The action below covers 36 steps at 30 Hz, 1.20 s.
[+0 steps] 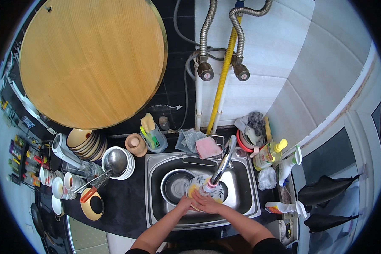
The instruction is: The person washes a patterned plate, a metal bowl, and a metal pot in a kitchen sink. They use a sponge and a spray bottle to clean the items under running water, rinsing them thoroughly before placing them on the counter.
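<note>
Both my hands are over a steel sink (245, 199), below the tap (224, 161). My left hand (185, 204) closes on the edge of a yellowish dish (192, 189), its fingertips partly hidden. Against the same dish is my right hand (206, 204), its fingers bent over the near side. Whether a cloth or sponge is between hand and dish, I cannot tell. Under and beside them in the sink lies a white plate with dark leaf patterns (218, 194). To the left sits a round metal basin (167, 186), partly behind the dish.
A wire rack with a pink cloth (208, 147) stands behind the sink. Right of it are a yellow dish-soap bottle (264, 156) and spray bottles (285, 207). On the left counter are stacked bowls (129, 163), a ladle (115, 162) and a yellow bowl (88, 207). A round wooden board (93, 63) leans behind.
</note>
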Available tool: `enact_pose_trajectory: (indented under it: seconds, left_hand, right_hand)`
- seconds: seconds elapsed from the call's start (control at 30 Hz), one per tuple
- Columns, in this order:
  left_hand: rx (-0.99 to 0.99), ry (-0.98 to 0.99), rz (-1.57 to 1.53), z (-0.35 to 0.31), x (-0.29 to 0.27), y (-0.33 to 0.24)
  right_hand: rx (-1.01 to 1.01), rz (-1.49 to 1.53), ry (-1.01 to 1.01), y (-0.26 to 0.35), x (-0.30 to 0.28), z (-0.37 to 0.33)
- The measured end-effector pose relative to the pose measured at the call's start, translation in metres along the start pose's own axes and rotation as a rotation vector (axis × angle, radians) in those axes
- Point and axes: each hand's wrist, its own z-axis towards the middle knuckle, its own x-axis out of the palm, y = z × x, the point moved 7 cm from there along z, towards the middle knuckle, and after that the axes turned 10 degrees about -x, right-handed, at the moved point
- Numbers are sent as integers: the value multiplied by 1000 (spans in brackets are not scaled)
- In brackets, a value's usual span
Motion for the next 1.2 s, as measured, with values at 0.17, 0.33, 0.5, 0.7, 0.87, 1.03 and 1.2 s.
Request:
enact_pose_trajectory:
  seconds: [0.17,0.33,0.5,0.7,0.87,1.03,1.2]
  left_hand:
    - [-53,44,56,-12,-1,-10]
    - [-237,191,-9,-21,10,-5]
    - [27,-94,35,-27,9,-16]
    - [744,-551,389,-2,-31,-12]
    - [339,-287,137,-34,-23,-32]
    - [465,-463,555,-1,-53,-29]
    - [651,-1040,1260,-20,2,-52]
  right_hand:
    - [5,-658,-185,-36,-19,-17]
    - [-254,-380,-384,1,-58,20]
    - [502,105,-454,-106,-32,6]
    - [340,297,-913,-149,75,21]
    - [363,434,-903,-151,28,4]
    - [334,493,-747,-124,-11,-17]
    - [362,555,-1041,-121,5,-42]
